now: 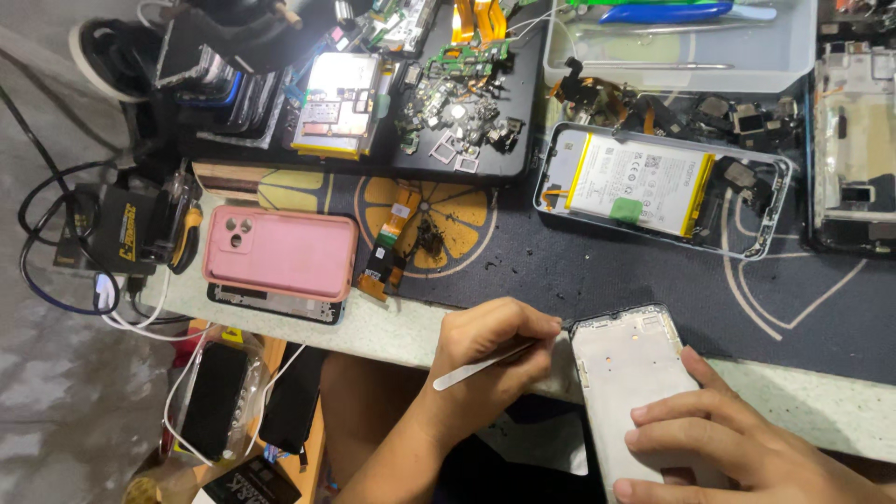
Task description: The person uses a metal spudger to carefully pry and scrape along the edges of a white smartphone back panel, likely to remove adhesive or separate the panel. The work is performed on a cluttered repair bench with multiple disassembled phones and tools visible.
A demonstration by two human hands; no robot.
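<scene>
Phone frame (627, 373) under hands (tool-filled tray (681, 58) beyond)

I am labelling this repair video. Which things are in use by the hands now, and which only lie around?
In use: left hand, metal pry tool, right hand, phone frame.
Lying about: pink phone case, opened phone with battery, loose small parts, clear tray.
</scene>
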